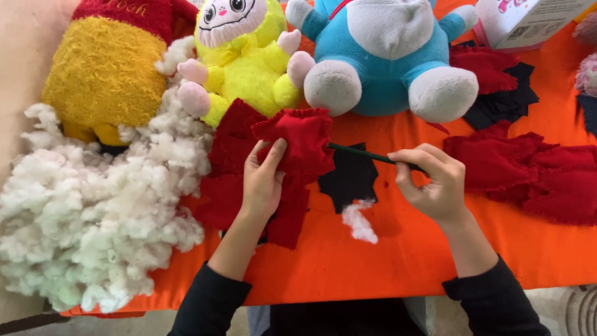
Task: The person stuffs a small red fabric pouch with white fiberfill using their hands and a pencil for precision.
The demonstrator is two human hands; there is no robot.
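Note:
My left hand [263, 177] grips a small red fabric piece [301, 140] with a ruffled top edge, holding it above the orange table cover [398, 261]. My right hand [432, 180] pinches a thin dark stick [360, 153] whose tip pokes into the right side of the red piece. More red fabric pieces [227, 158] lie under and left of my left hand. A black fabric piece [350, 180] and a small tuft of white stuffing [359, 223] lie between my hands.
A big heap of white stuffing [93, 211] fills the left. At the back sit a yellow and red plush [106, 68], a bright yellow plush [245, 62] and a blue and white plush [385, 56]. Red fabric pieces [528, 174], black fabric pieces [504, 102] and a box [528, 22] lie right.

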